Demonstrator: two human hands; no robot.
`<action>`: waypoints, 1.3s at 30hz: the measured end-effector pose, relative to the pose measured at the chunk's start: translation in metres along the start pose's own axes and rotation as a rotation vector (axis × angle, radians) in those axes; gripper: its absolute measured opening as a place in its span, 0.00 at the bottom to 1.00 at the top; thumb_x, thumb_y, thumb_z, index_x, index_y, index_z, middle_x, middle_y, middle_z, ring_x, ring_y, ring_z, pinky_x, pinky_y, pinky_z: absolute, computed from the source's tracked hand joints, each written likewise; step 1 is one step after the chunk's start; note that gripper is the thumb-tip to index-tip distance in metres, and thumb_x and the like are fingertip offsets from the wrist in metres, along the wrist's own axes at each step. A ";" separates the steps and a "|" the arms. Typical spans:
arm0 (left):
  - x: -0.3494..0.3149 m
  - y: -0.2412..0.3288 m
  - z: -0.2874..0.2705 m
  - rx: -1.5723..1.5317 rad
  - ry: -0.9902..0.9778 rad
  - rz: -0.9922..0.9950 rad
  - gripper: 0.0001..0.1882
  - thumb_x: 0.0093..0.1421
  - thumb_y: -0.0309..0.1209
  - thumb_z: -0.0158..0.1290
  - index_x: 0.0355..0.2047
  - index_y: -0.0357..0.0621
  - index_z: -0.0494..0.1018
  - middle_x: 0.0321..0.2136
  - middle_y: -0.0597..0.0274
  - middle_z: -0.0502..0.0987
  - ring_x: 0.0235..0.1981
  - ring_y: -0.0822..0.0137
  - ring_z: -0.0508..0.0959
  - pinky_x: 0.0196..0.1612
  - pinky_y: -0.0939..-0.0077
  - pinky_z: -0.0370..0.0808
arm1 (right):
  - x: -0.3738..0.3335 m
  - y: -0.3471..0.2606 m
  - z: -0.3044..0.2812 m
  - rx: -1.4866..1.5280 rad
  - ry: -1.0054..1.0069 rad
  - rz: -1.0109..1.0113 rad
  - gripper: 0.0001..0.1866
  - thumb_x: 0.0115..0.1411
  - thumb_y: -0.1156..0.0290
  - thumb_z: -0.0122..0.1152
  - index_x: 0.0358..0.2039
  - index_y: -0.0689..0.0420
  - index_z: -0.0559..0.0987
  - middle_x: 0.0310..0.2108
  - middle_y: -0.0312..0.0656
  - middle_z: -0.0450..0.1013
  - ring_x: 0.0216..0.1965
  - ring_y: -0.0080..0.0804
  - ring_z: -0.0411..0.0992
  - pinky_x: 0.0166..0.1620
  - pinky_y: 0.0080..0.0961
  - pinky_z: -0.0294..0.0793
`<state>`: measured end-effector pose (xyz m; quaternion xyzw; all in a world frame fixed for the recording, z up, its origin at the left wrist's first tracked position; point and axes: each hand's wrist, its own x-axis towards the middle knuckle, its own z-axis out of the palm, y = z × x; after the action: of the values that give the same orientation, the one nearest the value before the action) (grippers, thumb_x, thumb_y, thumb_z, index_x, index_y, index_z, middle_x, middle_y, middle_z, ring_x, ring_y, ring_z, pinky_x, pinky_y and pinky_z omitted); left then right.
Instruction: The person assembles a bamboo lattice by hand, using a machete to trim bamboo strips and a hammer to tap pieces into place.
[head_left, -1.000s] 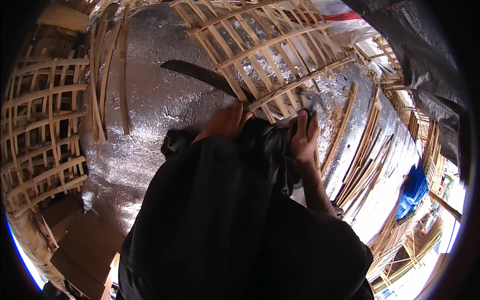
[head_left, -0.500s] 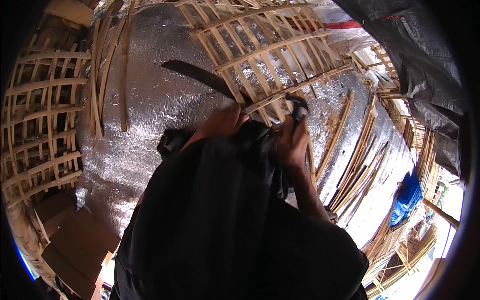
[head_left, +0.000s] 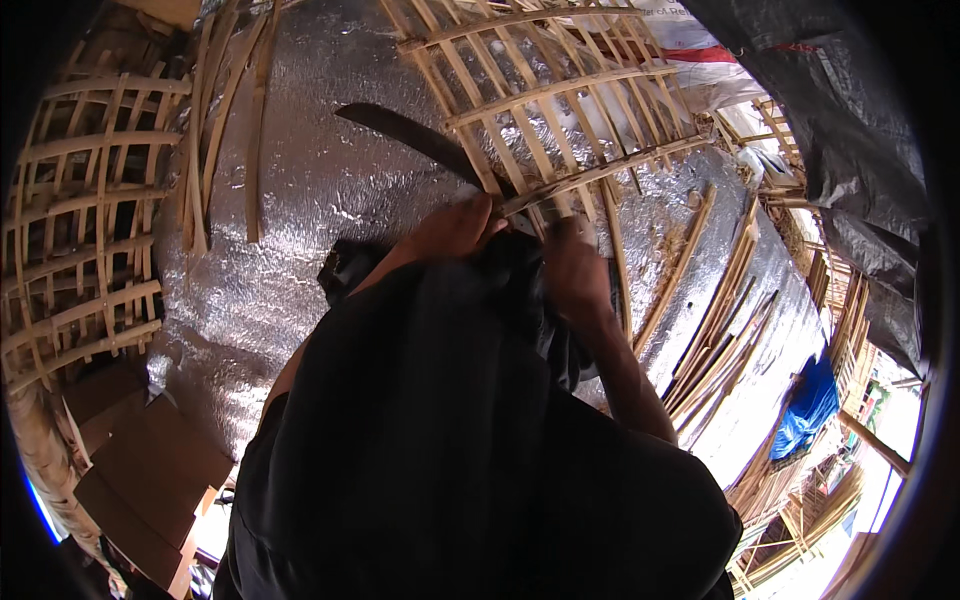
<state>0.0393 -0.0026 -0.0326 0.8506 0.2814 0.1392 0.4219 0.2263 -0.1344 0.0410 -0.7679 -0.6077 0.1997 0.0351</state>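
Observation:
A bamboo lattice (head_left: 560, 87) of crossed slats stretches away in front of me. At its near left corner my left hand (head_left: 458, 226) is closed, fingertips pinched around the end of the nearest cross slat (head_left: 610, 172). A long dark machete (head_left: 408, 135) lies flat beside that hand, its near end passing under the lattice corner. My right hand (head_left: 580, 272) is a fist just right of the corner, smeared by motion. The dark-headed, hammer-like tool it grips is mostly hidden now.
Silvery foil sheeting (head_left: 300, 150) covers the ground. Loose bamboo strips (head_left: 715, 330) lie at right, others (head_left: 258, 130) at upper left. Another lattice (head_left: 90, 210) stands at far left above brown cardboard (head_left: 150, 480). A dark tarp (head_left: 850, 120) hangs upper right, near a blue sheet (head_left: 806, 408).
My right fist has turned and come slightly nearer, and the dark tool head above it no longer shows clearly. The left hand keeps its place at the corner. The whole view has shifted a little.

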 end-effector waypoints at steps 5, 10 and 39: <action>-0.022 0.008 -0.007 0.078 0.054 -0.057 0.18 0.71 0.42 0.51 0.48 0.40 0.68 0.35 0.42 0.80 0.34 0.39 0.82 0.37 0.44 0.79 | -0.003 -0.022 -0.004 0.165 -0.157 0.204 0.21 0.73 0.56 0.50 0.51 0.62 0.62 0.32 0.71 0.76 0.37 0.76 0.75 0.39 0.65 0.74; -0.036 0.000 0.005 0.235 0.301 0.082 0.17 0.69 0.44 0.53 0.46 0.44 0.70 0.34 0.49 0.81 0.30 0.45 0.83 0.31 0.49 0.80 | 0.003 -0.038 -0.031 0.158 -0.190 0.229 0.21 0.73 0.54 0.48 0.52 0.59 0.64 0.35 0.68 0.77 0.39 0.73 0.77 0.42 0.64 0.76; -0.020 -0.017 0.007 0.375 0.437 0.329 0.13 0.61 0.42 0.62 0.38 0.49 0.75 0.32 0.62 0.79 0.42 0.57 0.79 0.46 0.57 0.77 | -0.002 -0.047 -0.006 0.142 -0.071 0.155 0.18 0.72 0.56 0.52 0.46 0.58 0.65 0.33 0.67 0.78 0.33 0.70 0.78 0.36 0.58 0.79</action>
<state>0.0208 -0.0104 -0.0505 0.8974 0.2448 0.3306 0.1594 0.1845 -0.1234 0.0607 -0.8006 -0.5317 0.2713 0.0524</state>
